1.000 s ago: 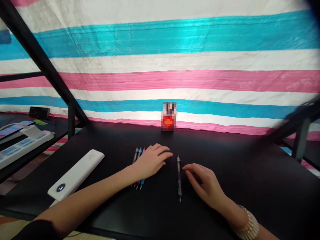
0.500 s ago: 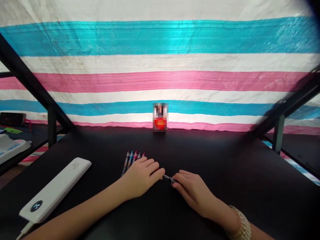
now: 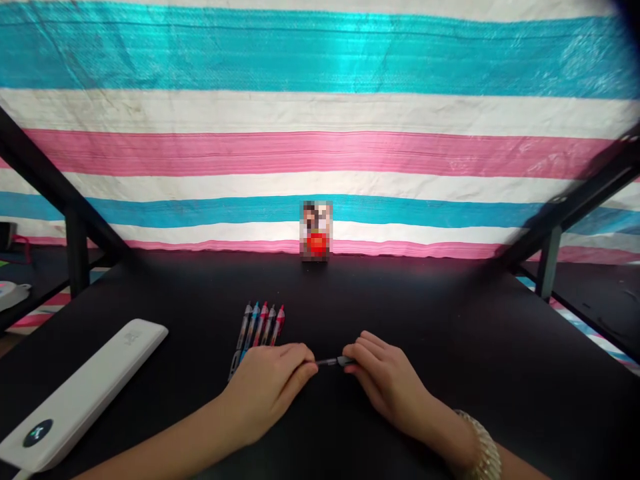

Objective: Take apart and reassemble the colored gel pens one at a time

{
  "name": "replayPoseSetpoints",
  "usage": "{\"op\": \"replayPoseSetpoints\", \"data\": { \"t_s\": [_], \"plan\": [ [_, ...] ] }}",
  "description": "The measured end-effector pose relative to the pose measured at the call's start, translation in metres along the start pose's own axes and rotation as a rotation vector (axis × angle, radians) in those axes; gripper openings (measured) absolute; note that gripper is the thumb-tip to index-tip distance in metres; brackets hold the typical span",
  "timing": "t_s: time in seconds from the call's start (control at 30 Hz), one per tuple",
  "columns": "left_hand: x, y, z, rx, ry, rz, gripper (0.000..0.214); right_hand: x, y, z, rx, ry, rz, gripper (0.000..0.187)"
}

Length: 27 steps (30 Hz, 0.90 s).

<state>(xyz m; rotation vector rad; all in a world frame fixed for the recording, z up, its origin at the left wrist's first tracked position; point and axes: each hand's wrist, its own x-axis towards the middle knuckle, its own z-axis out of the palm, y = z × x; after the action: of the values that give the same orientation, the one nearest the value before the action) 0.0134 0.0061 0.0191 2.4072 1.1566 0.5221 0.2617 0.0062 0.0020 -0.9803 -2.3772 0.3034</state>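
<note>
A dark pen (image 3: pixel 334 362) runs level between both hands, just over the black table (image 3: pixel 425 313). My left hand (image 3: pixel 270 383) is closed around its left end, fingers curled. My right hand (image 3: pixel 385 380) pinches its right end with thumb and fingers; a pearl bracelet (image 3: pixel 480 447) circles that wrist. Just beyond my left hand lie several pens (image 3: pixel 260 327) side by side, blue and red among them, tips pointing away from me.
A white power bank (image 3: pixel 80 397) lies at the table's front left. A small blurred box (image 3: pixel 316 230) stands at the table's far edge against a striped pink, teal and white tarp. Black frame bars slant at both sides.
A second ago the dark pen lay on the table between my open hands. Both hands closed on it and hold it level; the view shifted left.
</note>
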Motion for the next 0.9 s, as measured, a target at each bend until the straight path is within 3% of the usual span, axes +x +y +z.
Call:
{"op": "replayPoseSetpoints", "data": {
  "t_s": [0.13,0.2,0.43,0.6,0.77,0.9],
  "plan": [
    [-0.004,-0.013,0.000,-0.079,0.242,0.100,0.023,-0.002,0.004,-0.003,0.099,0.004,0.139,0.022],
    [-0.005,-0.018,-0.001,-0.156,0.303,0.093,0.021,-0.003,0.004,-0.002,0.111,-0.035,0.169,0.021],
    [-0.010,-0.014,0.001,-0.487,0.314,-0.154,0.019,-0.005,-0.002,-0.006,0.270,-0.006,0.253,0.012],
    [-0.012,-0.014,0.004,-0.608,0.403,-0.180,0.018,-0.002,-0.006,-0.013,0.516,-0.065,0.441,0.038],
    [-0.012,-0.012,0.003,-0.650,0.422,-0.210,0.018,-0.002,-0.003,-0.011,0.645,-0.020,0.540,0.027],
    [-0.011,-0.009,0.002,-0.669,0.449,-0.206,0.018,-0.002,0.000,-0.010,0.728,-0.077,0.586,0.048]
  ]
}}
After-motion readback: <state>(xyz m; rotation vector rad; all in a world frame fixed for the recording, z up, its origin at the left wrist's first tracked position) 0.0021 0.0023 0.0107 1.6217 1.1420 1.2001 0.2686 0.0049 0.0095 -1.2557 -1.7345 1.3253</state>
